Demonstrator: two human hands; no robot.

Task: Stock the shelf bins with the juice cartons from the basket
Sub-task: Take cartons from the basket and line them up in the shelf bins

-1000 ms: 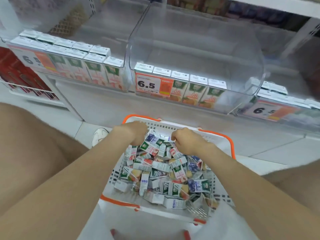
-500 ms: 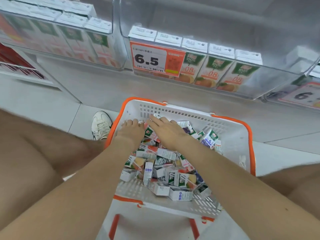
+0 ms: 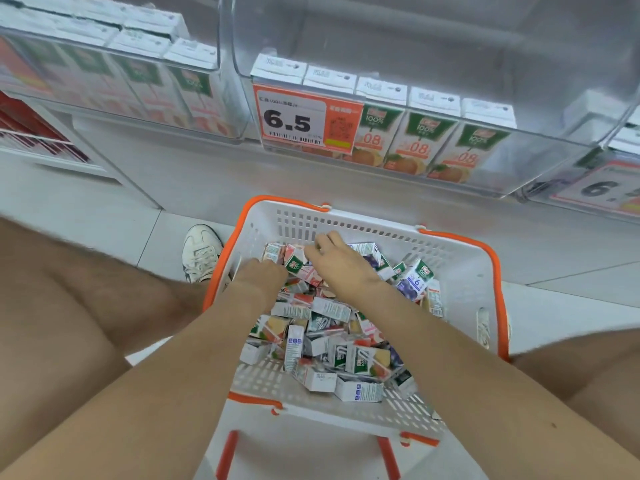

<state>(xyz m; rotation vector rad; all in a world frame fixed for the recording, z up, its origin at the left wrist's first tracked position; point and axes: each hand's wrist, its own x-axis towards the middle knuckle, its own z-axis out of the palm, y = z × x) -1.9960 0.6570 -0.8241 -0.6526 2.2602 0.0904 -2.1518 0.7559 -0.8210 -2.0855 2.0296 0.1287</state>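
The big clear bin (image 3: 540,157) sat across the top middle, with one row of cartons (image 3: 419,147) at its front and lots of open room behind. Below it was the white basket (image 3: 460,282). The juice cartons (image 3: 332,327) lay jumbled inside it. You were picking up, I think. Your right hand (image 3: 341,265) lay on the far cartons, fingers loosely spread, near the far wall. Your left hand (image 3: 263,275) dipped into the pile with its fingers hidden, so I cannot tell what it held. Next you needed a firm hold, then a lift over the orange rim (image 3: 500,306).
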